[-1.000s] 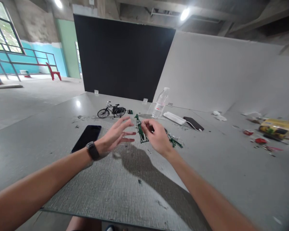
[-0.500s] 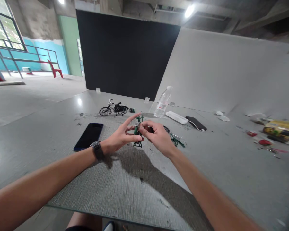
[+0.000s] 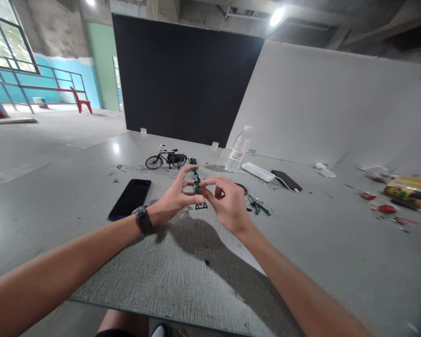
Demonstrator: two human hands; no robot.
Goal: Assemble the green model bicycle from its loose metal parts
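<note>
Left hand (image 3: 173, 199) has closed in since a second ago, joining right hand (image 3: 226, 203) on the small green metal bicycle frame (image 3: 196, 183). Fingers of both pinch it upright above the grey worktop (image 3: 182, 267), steadying it from either side.

Green model frame (image 3: 195, 186), black toy bicycle (image 3: 166, 159), black phone (image 3: 130, 198), clear bottle (image 3: 237, 150), grey table (image 3: 182, 276)

Both hands (image 3: 199, 199) meet over the middle of the tabletop (image 3: 182, 281), with the phone (image 3: 130, 199) lying to their left. The model bicycle (image 3: 166, 159) stands behind them toward the far edge. The water bottle (image 3: 237, 150) stands farther right along that edge, and loose parts (image 3: 257, 204) lie just right of the hands.
</note>
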